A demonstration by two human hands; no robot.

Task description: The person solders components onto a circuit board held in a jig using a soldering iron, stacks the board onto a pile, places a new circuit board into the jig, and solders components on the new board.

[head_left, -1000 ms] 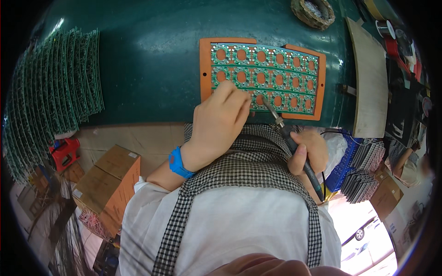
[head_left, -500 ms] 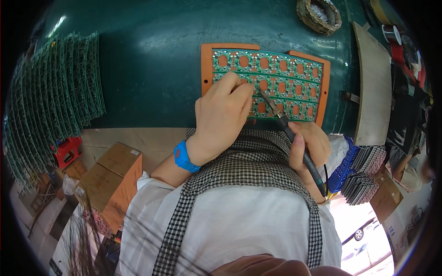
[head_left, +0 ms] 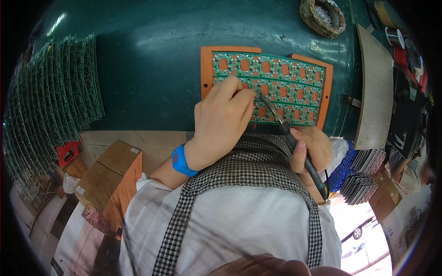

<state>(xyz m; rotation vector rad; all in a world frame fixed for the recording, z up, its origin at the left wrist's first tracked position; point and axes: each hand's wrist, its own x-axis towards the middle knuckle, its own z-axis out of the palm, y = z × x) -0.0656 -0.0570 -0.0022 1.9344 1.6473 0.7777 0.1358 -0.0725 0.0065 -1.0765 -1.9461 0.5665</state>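
A panel of green circuit boards (head_left: 294, 83), with rows of rounded units and oval openings, lies in an orange fixture (head_left: 207, 69). My right hand (head_left: 313, 149) is closed round the dark handle of a soldering iron (head_left: 286, 129), held like a pen. Its metal tip points up and left and meets the panel near the middle row, beside my left fingertips. Over the left part of the panel, my left hand (head_left: 223, 112) has its fingers curled and pinched together. Whatever they hold, if anything, is hidden beneath them.
Many green circuit panels (head_left: 55, 87) stand in a row at the left of the green table (head_left: 147, 60). A rough round bowl (head_left: 322, 18) sits at the far right, near a pale board (head_left: 375, 87) and a wire spool (head_left: 395, 37). Cardboard boxes (head_left: 110, 170) are below left.
The whole view has shifted slightly, with the table items a little lower in it. Both hands and the soldering iron keep nearly the same place over the panel.
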